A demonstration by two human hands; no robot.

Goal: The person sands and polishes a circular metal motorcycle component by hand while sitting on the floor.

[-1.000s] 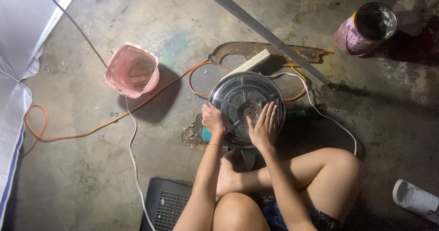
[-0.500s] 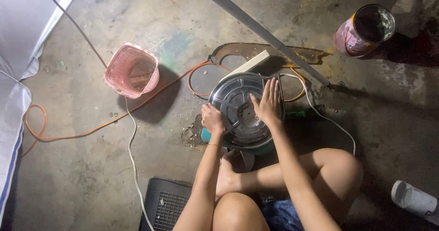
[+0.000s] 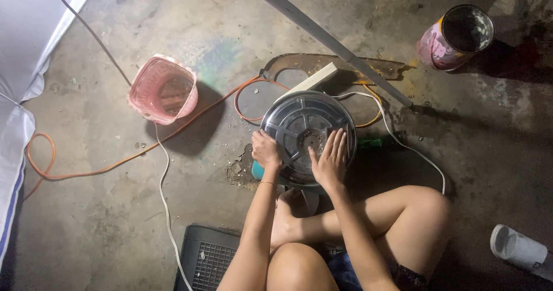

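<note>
I sit cross-legged on a concrete floor with a round, clear plastic fan cover (image 3: 299, 127) in front of my knees. My left hand (image 3: 266, 150) grips its left rim with curled fingers. My right hand (image 3: 330, 160) lies flat on the lower right of the cover, fingers spread and pointing away from me. Under the cover a teal part (image 3: 257, 169) shows at the left edge.
A pink woven basket (image 3: 164, 89) stands to the left. An orange cord (image 3: 115, 163) and a white cord (image 3: 166, 199) run across the floor. A paint can (image 3: 455, 36) stands at the far right, a white pipe piece (image 3: 518, 248) at the lower right, a black grille (image 3: 210, 259) by my left knee.
My right hand went up over the far part of the cover half a second ago and has come back down to the near right side. My left hand stayed on the left rim.
</note>
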